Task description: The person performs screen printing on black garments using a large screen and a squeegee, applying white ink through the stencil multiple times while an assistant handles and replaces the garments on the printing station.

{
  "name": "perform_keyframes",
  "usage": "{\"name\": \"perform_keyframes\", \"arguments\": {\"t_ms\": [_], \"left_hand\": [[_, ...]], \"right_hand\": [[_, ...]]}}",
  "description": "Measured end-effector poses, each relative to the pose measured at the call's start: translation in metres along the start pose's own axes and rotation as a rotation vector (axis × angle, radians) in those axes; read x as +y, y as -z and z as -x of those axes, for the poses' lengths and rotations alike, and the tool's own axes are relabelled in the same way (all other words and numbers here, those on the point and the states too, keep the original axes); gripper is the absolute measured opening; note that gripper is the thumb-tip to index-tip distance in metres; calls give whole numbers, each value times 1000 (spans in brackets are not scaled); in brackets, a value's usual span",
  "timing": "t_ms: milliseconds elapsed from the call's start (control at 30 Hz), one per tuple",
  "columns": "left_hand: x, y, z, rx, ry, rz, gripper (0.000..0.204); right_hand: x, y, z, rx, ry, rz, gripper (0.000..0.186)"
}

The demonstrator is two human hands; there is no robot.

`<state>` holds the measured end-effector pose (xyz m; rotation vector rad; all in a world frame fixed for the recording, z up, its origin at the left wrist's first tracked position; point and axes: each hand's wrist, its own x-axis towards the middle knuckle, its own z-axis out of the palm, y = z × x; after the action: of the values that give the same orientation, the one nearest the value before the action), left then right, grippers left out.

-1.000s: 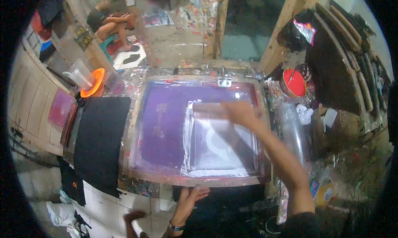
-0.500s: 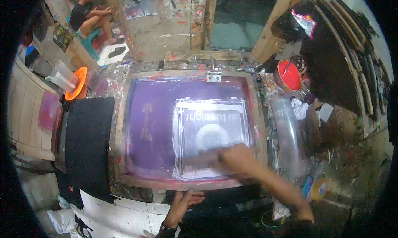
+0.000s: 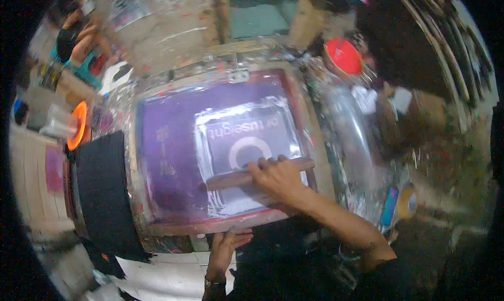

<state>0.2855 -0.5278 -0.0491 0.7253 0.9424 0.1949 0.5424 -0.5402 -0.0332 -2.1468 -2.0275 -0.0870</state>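
Note:
My right hand [image 3: 281, 179] is wrapped over the middle of a squeegee [image 3: 231, 180], a long brown wooden bar lying slanted across the near half of a printing screen. The screen's wooden frame [image 3: 194, 228] surrounds purple mesh [image 3: 173, 117]. On the mesh, a rectangle edged in white smears [image 3: 202, 138] holds a pale ring [image 3: 236, 146] and mirrored lettering, partly covered by the squeegee and hand. At the frame's near edge is my left hand [image 3: 224, 248], fingers stretched out sideways, their tips by the wood. Whether it presses on the frame I cannot tell.
Black cloth [image 3: 102, 185] lies stacked left of the screen, with an orange dish [image 3: 79, 125] behind it. At right are a bowl of red ink [image 3: 344, 57], clear plastic [image 3: 354, 125] and a tape roll [image 3: 407, 202]. A metal hinge [image 3: 239, 75] sits at the screen's far edge. Someone [image 3: 79, 44] sits far left.
My right hand and the squeegee have moved farther from me across the mesh. The left hand stays at the frame's near edge. The whole view has shifted and tilted.

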Motion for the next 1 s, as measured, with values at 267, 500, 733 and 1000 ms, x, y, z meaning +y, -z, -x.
{"name": "perform_keyframes", "arguments": {"t_ms": [267,500,733,1000], "left_hand": [[-16,9,-9,-33,-208,151,26],[-3,-11,36,-131,-477,-29,28],[110,-58,1,29,-1273,-302,64],[232,-60,-224,347,-1140,-1747,30]], "right_hand": [[-41,26,53,0,27,-52,33],[-63,71,63,549,-103,-16,43],[-20,209,-39,697,-2,160,52],[11,313,-137,403,-137,63,65]]}}
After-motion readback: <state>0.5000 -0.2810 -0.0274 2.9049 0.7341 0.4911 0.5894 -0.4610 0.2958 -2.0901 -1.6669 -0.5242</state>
